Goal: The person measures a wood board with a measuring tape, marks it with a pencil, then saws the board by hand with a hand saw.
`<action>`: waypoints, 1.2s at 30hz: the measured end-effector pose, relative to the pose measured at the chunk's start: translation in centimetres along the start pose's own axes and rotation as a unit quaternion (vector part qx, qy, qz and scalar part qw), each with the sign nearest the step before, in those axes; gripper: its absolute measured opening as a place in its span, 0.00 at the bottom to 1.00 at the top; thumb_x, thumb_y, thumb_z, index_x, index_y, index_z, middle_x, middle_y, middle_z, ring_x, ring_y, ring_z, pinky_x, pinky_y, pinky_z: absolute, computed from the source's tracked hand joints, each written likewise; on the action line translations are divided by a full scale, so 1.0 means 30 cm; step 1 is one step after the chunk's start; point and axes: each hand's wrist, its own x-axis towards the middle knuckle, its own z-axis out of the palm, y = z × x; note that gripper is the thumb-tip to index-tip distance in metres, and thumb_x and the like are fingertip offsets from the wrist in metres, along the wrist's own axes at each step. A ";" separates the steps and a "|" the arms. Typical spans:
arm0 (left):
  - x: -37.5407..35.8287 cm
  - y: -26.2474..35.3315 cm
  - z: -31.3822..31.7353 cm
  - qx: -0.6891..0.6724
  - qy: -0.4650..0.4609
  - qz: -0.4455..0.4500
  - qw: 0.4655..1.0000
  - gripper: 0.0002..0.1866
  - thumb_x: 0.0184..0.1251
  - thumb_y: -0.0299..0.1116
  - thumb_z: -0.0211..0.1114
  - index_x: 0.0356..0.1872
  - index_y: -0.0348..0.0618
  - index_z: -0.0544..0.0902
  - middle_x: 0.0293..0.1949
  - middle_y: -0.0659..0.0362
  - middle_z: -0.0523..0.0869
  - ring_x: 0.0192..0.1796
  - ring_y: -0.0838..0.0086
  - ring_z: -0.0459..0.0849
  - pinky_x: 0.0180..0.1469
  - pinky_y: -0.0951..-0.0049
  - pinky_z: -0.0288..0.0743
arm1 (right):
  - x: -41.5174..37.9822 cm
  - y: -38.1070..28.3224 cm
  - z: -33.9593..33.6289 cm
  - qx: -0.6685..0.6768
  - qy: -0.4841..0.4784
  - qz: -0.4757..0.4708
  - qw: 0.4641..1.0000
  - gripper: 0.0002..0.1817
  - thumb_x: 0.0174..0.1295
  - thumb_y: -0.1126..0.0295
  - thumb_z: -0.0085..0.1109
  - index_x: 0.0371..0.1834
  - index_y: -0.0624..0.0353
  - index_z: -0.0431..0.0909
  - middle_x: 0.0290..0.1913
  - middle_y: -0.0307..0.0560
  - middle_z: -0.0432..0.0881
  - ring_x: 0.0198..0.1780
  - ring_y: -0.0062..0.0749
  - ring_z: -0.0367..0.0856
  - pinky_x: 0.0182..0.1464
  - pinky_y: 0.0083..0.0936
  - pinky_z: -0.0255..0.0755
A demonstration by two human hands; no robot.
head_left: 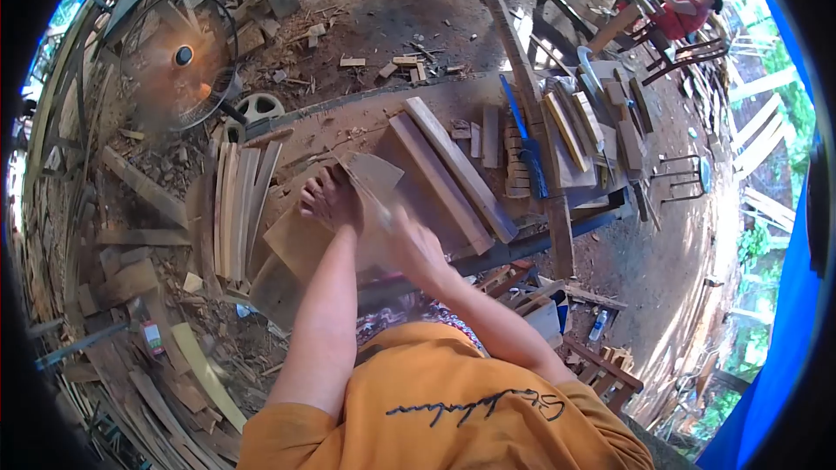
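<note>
My left hand [333,198] is closed at the edge of a thin brown piece of board [374,174], its fingers curled toward the far left. The piece stands tilted above a wider flat board [292,231] on the workbench. Close by on the right, my right hand [416,248] is smeared by motion near the lower edge of the tilted piece. I cannot tell what the right fingers hold. Just right of the hands, two long squared timbers [440,183] lie side by side on the bench.
Curved wooden slats [248,200] stand at the bench's left end. A wire-caged fan [183,57] is beyond them. Wood blocks and a blue tool [529,152] lie to the right. A person [684,17] sits far right. Wood scraps litter the ground.
</note>
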 end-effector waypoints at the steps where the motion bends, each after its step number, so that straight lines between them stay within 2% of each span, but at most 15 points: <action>1: 0.001 0.008 -0.008 0.019 0.001 0.001 1.000 0.15 0.71 0.48 0.49 0.42 0.52 0.80 0.45 0.54 0.78 0.56 0.58 0.71 0.60 0.49 0.57 | -0.090 -0.004 -0.050 -0.005 0.000 0.006 1.000 0.12 0.64 0.70 0.53 0.46 0.61 0.65 0.28 0.65 0.80 0.31 0.61 0.83 0.33 0.51 0.76; 5: -0.005 0.010 -0.028 -0.003 -0.018 0.001 1.000 0.14 0.71 0.47 0.50 0.42 0.53 0.80 0.45 0.54 0.78 0.56 0.58 0.71 0.59 0.49 0.58 | -0.279 0.054 -0.117 -0.017 -0.040 0.046 0.998 0.14 0.61 0.74 0.55 0.49 0.60 0.65 0.28 0.62 0.80 0.30 0.58 0.83 0.33 0.48 0.77; 7: -0.013 -0.002 -0.018 0.028 0.048 0.046 0.997 0.13 0.70 0.47 0.51 0.42 0.53 0.79 0.45 0.55 0.78 0.56 0.59 0.71 0.59 0.50 0.58 | -0.072 0.079 0.017 0.034 0.062 -0.069 0.995 0.13 0.63 0.72 0.55 0.47 0.61 0.65 0.29 0.64 0.81 0.30 0.60 0.83 0.33 0.49 0.77; 8: -0.009 0.000 -0.022 0.029 0.056 0.049 0.997 0.13 0.70 0.47 0.51 0.42 0.53 0.79 0.45 0.55 0.78 0.56 0.59 0.71 0.59 0.50 0.58 | -0.002 0.072 0.059 0.039 0.069 -0.073 0.994 0.13 0.63 0.72 0.55 0.47 0.61 0.65 0.29 0.64 0.81 0.30 0.60 0.83 0.33 0.49 0.77; 10: 0.004 0.012 -0.036 0.050 -0.029 0.018 0.998 0.13 0.69 0.46 0.51 0.43 0.53 0.79 0.45 0.56 0.78 0.56 0.59 0.71 0.59 0.49 0.58 | 0.099 0.050 0.092 0.000 0.001 -0.026 1.000 0.11 0.65 0.70 0.54 0.45 0.61 0.64 0.30 0.64 0.80 0.32 0.61 0.83 0.34 0.50 0.77; 14: -0.026 0.049 -0.081 0.024 -0.044 0.093 0.994 0.13 0.69 0.46 0.51 0.42 0.54 0.79 0.44 0.57 0.78 0.56 0.60 0.71 0.58 0.48 0.59 | 0.018 0.004 0.011 0.009 -0.012 0.029 0.999 0.11 0.66 0.69 0.53 0.44 0.62 0.63 0.32 0.65 0.80 0.34 0.62 0.82 0.35 0.51 0.77; 16: -0.036 0.027 -0.020 -0.028 0.017 0.127 0.991 0.13 0.70 0.46 0.51 0.42 0.53 0.79 0.44 0.57 0.78 0.54 0.60 0.72 0.58 0.47 0.59 | -0.016 0.000 0.009 0.013 -0.004 0.040 0.999 0.12 0.65 0.69 0.54 0.44 0.62 0.63 0.33 0.66 0.79 0.35 0.63 0.82 0.36 0.51 0.77; 20: -0.020 0.040 -0.037 -0.028 -0.013 0.110 0.993 0.15 0.71 0.48 0.50 0.43 0.53 0.80 0.43 0.56 0.77 0.55 0.60 0.71 0.59 0.48 0.58 | 0.010 0.010 0.036 0.018 -0.020 0.047 0.999 0.14 0.64 0.69 0.57 0.46 0.62 0.64 0.34 0.67 0.78 0.35 0.62 0.82 0.36 0.50 0.77; 22: -0.013 0.057 -0.052 -0.009 -0.038 0.005 0.999 0.16 0.71 0.50 0.50 0.42 0.53 0.80 0.43 0.55 0.77 0.56 0.58 0.69 0.61 0.50 0.56 | 0.031 0.052 0.058 -0.003 0.014 -0.029 0.999 0.16 0.62 0.69 0.58 0.48 0.62 0.65 0.34 0.66 0.78 0.35 0.62 0.81 0.36 0.50 0.77; 26: -0.009 0.032 -0.022 0.041 -0.028 0.019 0.999 0.13 0.70 0.47 0.51 0.45 0.58 0.78 0.46 0.57 0.76 0.55 0.58 0.70 0.56 0.51 0.60 | 0.071 0.034 0.035 0.013 -0.010 -0.026 1.000 0.18 0.62 0.71 0.57 0.53 0.61 0.64 0.33 0.66 0.77 0.34 0.63 0.80 0.35 0.53 0.75; 29: -0.001 0.053 -0.040 0.024 -0.025 0.018 0.999 0.13 0.70 0.47 0.49 0.44 0.57 0.78 0.45 0.55 0.77 0.53 0.56 0.70 0.55 0.52 0.59 | 0.059 0.015 0.029 0.043 0.001 0.023 0.999 0.13 0.66 0.67 0.55 0.48 0.58 0.65 0.33 0.67 0.78 0.36 0.68 0.78 0.38 0.55 0.72; 30: 0.006 0.060 -0.061 0.008 -0.057 -0.009 0.998 0.16 0.71 0.49 0.48 0.43 0.54 0.80 0.44 0.53 0.78 0.53 0.57 0.71 0.58 0.52 0.57 | 0.048 0.025 0.037 0.041 0.000 0.019 0.999 0.13 0.66 0.67 0.55 0.48 0.58 0.65 0.33 0.67 0.78 0.36 0.68 0.78 0.38 0.55 0.72; 32: 0.035 0.059 -0.057 -0.012 -0.080 -0.047 0.996 0.19 0.72 0.51 0.47 0.42 0.50 0.82 0.43 0.51 0.79 0.54 0.57 0.72 0.61 0.53 0.55 | 0.049 0.069 0.066 0.009 0.007 -0.037 0.999 0.23 0.63 0.70 0.56 0.61 0.57 0.62 0.33 0.66 0.77 0.33 0.65 0.80 0.35 0.52 0.75; 34: 0.059 0.010 -0.001 -0.012 -0.064 0.021 0.998 0.22 0.73 0.52 0.45 0.41 0.50 0.84 0.45 0.50 0.82 0.53 0.56 0.75 0.61 0.53 0.56 | 0.057 0.081 0.083 0.000 0.006 -0.040 0.999 0.23 0.64 0.69 0.56 0.61 0.57 0.62 0.33 0.66 0.77 0.33 0.65 0.80 0.35 0.52 0.75; 36: 0.066 0.027 -0.023 -0.007 -0.069 0.006 0.998 0.24 0.73 0.53 0.43 0.41 0.50 0.85 0.45 0.50 0.83 0.53 0.56 0.76 0.62 0.53 0.56 | 0.076 0.080 0.074 -0.007 0.011 -0.036 0.999 0.23 0.65 0.68 0.56 0.60 0.58 0.62 0.33 0.65 0.78 0.33 0.65 0.80 0.35 0.52 0.75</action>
